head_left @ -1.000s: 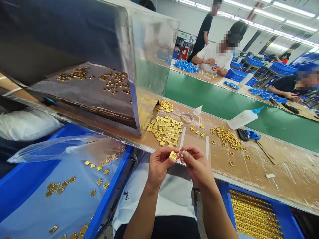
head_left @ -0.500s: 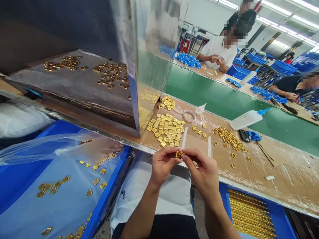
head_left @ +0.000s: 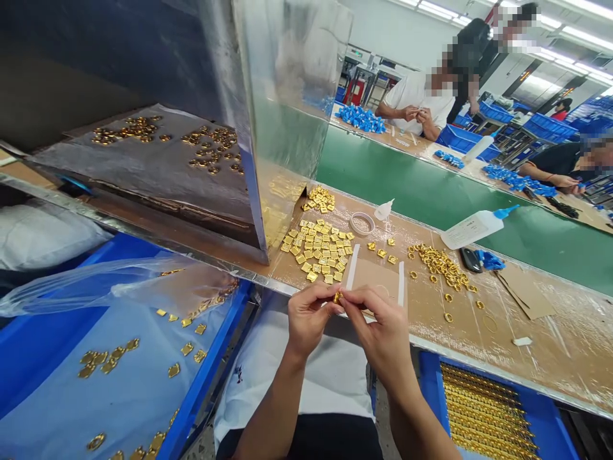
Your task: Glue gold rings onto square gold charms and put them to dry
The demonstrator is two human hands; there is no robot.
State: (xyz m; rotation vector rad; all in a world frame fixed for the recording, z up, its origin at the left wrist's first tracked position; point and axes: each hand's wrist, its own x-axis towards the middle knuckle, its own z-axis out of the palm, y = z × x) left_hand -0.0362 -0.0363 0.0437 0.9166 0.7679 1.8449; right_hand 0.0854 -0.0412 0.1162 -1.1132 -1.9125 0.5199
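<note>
close at ctr, above lap & just by near edge of brown-covered worktable (head_left: 565, 364): small shiny gold-coloured metal piece (head_left: 338, 298), pinched btwn both hands. left hand (head_left: 305, 319): thumb & fingertips closed on l. side of piece. right hand (head_left: 380, 319): thumb & index tip closed on r. side of same piece, nearly touching l. fingertips; exact shape of piece mostly hidden by fingers. beyond hands, on worktable: brown sheet (head_left: 376, 276) w/ white tape strip at either side; to its l., spread of flat square gold tiles (head_left: 318, 248), w/ smaller gold heap (head_left: 320, 199) behind; farther back, white tape roll (head_left: 354, 229) near small white squeeze bottle (head_left: 384, 209), plus four loose gold pieces (head_left: 382, 253). to r.: pile of gold rings (head_left: 443, 265), large white bottle w/ blue nozzle (head_left: 472, 230) on its side, black object (head_left: 470, 260) & brown card pieces (head_left: 527, 300). upper l.: large open metal box (head_left: 246, 128), gold parts inside. lower l.: blue tray w/ clear film (head_left: 225, 335), scattered gold parts. lower r.: second blue tray (head_left: 550, 409) w/ rows of gold parts (head_left: 483, 402). bkgd, across green surface (head_left: 383, 172): person in white shirt (head_left: 402, 92), near heap of small blue items (head_left: 361, 119).
</note>
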